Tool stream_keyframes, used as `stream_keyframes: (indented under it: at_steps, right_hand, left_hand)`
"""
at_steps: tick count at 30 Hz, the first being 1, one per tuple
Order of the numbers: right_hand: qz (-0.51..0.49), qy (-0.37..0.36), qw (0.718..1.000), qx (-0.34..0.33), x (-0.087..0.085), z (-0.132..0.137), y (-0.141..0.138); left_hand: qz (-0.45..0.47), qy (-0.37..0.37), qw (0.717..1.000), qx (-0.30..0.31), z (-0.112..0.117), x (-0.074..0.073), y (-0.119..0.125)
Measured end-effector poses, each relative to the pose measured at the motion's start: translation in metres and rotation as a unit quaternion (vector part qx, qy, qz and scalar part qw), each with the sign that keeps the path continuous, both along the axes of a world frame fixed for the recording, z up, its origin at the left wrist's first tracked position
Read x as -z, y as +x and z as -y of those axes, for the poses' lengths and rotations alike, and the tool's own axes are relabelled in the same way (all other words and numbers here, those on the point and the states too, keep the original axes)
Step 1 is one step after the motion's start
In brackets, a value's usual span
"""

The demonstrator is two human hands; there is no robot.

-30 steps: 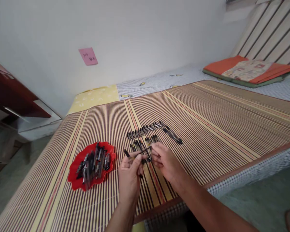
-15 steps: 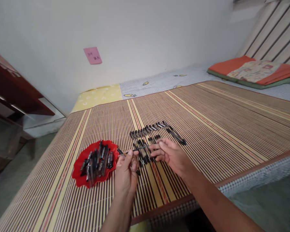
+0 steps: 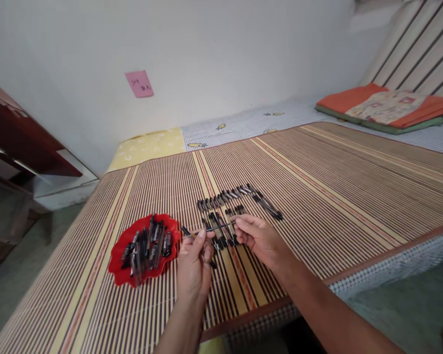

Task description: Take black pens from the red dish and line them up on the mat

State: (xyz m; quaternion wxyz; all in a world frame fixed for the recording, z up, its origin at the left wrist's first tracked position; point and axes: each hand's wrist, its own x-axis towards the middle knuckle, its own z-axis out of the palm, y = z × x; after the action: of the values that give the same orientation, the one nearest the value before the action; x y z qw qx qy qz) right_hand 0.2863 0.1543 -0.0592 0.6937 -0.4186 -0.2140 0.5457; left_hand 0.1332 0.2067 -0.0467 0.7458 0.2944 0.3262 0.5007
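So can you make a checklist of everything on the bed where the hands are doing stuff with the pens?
Surface: striped bamboo mat laid over a patterned bedsheet.
Job's things: thin pen refill held between both hands; rows of black pen parts on the mat; red dish full of more pen pieces.
Clutter: folded orange cloth at the far right.
Hands: left hand pinches one end of the refill; right hand pinches the other.
Cables: nothing seen.
Surroundings: white wall with a pink note; dark wooden furniture at left.
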Motion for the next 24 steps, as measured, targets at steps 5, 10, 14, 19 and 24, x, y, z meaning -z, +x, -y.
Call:
stream_keyframes:
  at_steps: [5, 10, 14, 19, 24]
  right_hand:
    - [-0.005, 0.016, 0.999, -0.033, -0.004, 0.001, -0.002]
    - [0.014, 0.025, 0.999, -0.019, -0.005, 0.001, -0.001]
    - [0.020, 0.025, 0.999, -0.014, -0.007, 0.003, -0.001]
    - [0.081, 0.023, 0.996, -0.024, -0.010, 0.006, -0.002]
    - [0.238, 0.022, 0.971, 0.005, -0.011, 0.009, 0.001]
  left_hand:
    - [0.005, 0.001, 1.000, 0.004, -0.001, 0.001, 0.000]
    - [0.001, 0.000, 1.000, 0.000, 0.000, 0.000, 0.000]
    - [-0.004, -0.002, 1.000, -0.004, 0.002, -0.001, 0.001]
    - [-0.008, 0.004, 1.000, 0.003, 0.002, -0.001, 0.002]
    - [-0.031, 0.029, 0.999, -0.011, 0.003, -0.003, 0.002]
